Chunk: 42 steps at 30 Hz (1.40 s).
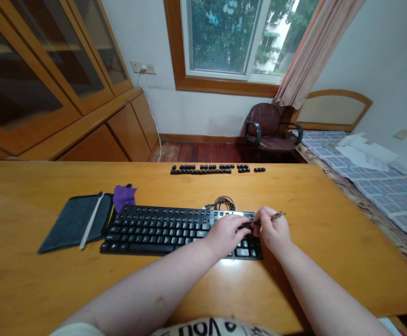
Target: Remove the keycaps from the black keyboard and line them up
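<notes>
A black keyboard lies on the wooden desk, with its row of keys along the top edge stripped of caps. My left hand rests over its right part, thumb and forefinger drawn together around something dark that I cannot make out. Just to the right, my right hand pinches a thin brown pen-like tool. The tool's rear end sticks out to the right, and its tip points down toward the keys between my hands. My fingers hide the spot where it meets the keyboard.
Loose black keycaps stand in rows along the far desk edge. A coiled cable lies behind the keyboard. To the left are a dark grey pouch, a white stick and a purple cloth. Beyond the desk stands a chair.
</notes>
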Available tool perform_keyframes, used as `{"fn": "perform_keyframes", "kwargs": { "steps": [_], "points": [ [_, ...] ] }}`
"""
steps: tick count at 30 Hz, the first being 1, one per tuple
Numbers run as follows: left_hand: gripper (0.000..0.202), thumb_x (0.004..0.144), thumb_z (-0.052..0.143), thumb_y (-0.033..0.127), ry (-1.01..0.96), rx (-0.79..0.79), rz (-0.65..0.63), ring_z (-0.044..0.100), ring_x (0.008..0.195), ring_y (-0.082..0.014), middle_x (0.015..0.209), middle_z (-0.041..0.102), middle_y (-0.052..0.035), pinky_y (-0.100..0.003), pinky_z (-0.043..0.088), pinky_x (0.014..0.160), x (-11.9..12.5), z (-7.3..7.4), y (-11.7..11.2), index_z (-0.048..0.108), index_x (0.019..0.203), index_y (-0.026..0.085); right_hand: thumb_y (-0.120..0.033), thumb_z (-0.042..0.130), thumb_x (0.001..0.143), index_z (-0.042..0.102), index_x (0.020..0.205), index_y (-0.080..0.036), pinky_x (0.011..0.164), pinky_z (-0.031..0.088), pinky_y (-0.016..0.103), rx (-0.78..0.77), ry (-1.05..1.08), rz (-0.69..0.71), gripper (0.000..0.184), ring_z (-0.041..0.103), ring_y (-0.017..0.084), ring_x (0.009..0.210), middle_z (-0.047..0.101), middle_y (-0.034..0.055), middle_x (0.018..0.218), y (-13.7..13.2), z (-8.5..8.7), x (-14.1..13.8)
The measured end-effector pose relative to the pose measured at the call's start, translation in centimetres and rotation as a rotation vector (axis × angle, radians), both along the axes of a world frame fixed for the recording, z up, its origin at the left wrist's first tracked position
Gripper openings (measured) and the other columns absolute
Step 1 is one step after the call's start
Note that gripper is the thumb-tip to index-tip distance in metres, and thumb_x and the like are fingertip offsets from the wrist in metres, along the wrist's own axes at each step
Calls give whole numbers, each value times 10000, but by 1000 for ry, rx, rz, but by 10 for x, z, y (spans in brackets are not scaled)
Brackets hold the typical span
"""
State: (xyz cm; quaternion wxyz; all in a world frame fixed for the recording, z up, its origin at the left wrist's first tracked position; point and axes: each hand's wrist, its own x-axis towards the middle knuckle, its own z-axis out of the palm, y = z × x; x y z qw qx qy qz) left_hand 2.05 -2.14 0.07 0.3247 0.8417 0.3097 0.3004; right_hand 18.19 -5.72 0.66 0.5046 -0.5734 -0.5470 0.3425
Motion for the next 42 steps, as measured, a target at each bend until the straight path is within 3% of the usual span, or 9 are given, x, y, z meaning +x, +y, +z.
{"fn": "perform_keyframes", "kwargs": {
  "steps": [8,16,22,27,30,36,39,42],
  "points": [
    [195,856,508,233,24,47,-101,602,949,-165,987,678,-34,-284,468,872,-2,1,0,626,1006,197,-525,450,838,481,603,-189,277,343,212,-108,91,-51,411,472,108,290,519,-20,441,4,2,-6],
    [175,849,503,186,8,38,-103,585,964,-171,990,661,-56,-288,458,889,-1,-2,1,621,978,172,-497,450,851,508,596,-180,329,369,206,-63,-6,-5,412,492,108,327,516,-17,417,0,0,-4],
    [185,832,503,133,-43,-13,-120,573,951,-178,962,651,-61,-309,459,879,-1,-1,1,624,967,169,-559,441,828,483,600,-180,289,342,202,-116,113,-52,444,467,99,291,531,-19,451,3,3,-9],
    [191,747,587,100,-193,-252,16,593,856,-160,929,620,-57,-288,509,782,4,-4,2,643,915,172,-506,453,847,513,614,-176,319,347,210,-88,121,-29,408,466,106,314,509,-22,430,2,-1,-8],
    [212,689,655,122,-325,-449,78,603,783,-142,920,606,-53,-265,529,713,6,-6,5,644,896,165,-453,450,867,536,613,-173,375,368,223,53,97,-21,388,467,108,364,497,-19,438,1,-1,-4],
    [145,752,612,182,-547,-566,129,619,878,-164,928,639,-71,-313,483,853,5,-4,13,662,882,144,-359,423,893,550,604,-178,569,441,289,394,-45,-36,364,550,156,602,563,34,618,2,3,5],
    [214,760,617,213,-669,-762,70,639,878,-171,933,649,-71,-332,488,857,6,-6,15,636,961,143,-294,426,896,626,757,-187,682,457,330,440,-221,-56,266,567,177,733,585,50,730,4,4,11],
    [330,742,650,240,-723,-891,42,648,832,-161,887,657,-60,-339,497,839,6,-8,15,585,1051,143,-264,477,877,650,1006,-228,679,473,315,408,-393,92,219,567,169,769,585,50,814,6,6,13]
  ]
}}
